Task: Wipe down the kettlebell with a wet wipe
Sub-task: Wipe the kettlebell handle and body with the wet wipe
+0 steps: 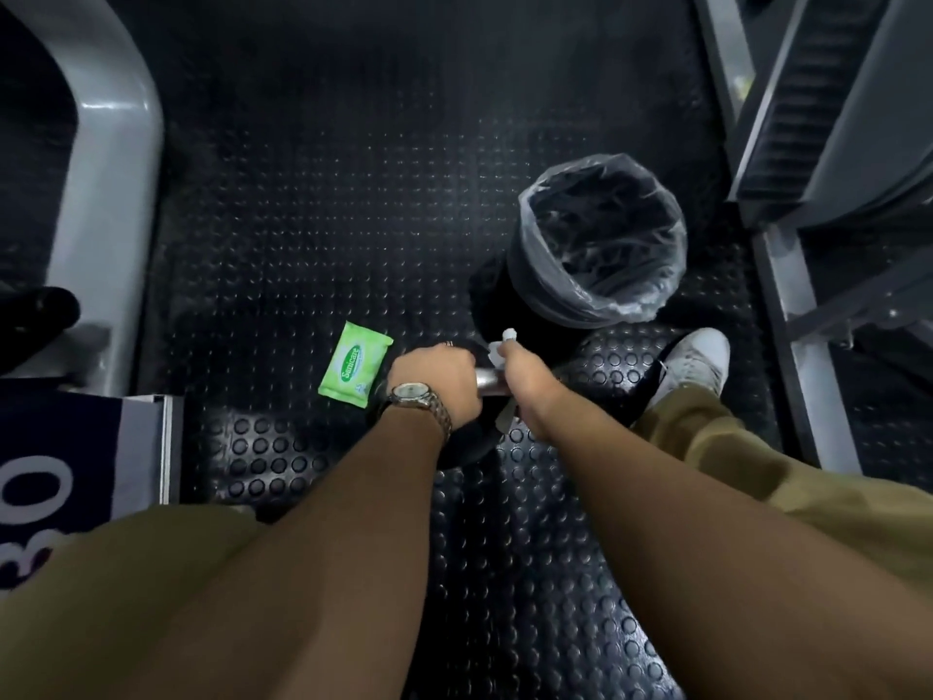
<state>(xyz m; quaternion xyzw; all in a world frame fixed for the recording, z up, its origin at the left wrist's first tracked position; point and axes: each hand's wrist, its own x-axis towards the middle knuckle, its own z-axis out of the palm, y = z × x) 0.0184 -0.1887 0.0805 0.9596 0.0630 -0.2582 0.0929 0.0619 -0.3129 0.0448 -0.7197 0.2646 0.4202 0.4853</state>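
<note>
Nearest are the person's bent knees in olive trousers, with both bare forearms reaching down and forward between them. The left wrist wears a metal watch.

Just past it, the left hand is closed in a fist round the left end of the kettlebell's handle, a short pale metal stretch showing between the two hands. The right hand is wrapped over the right part of the handle with the wet wipe bunched in its grip; white tufts poke out above the knuckles and a tail hangs below the wrist.

The kettlebell stands on the studded rubber floor, near the middle of the open strip between the machines. Its black body is mostly hidden under the hands.

It is likely heavy, rigid iron that will not give or tip easily. The handle is the natural hold, though bare metal may turn slippery once damp, so one hand should steady it while the soft, limp wipe is pressed around the curves.

Just left of the hands lies a green pack of wipes, flat on the floor. To the right is a white shoe. Beyond the hands stands a black bin lined with clear plastic. Grey machine frames flank the floor's left and right edges.
</note>
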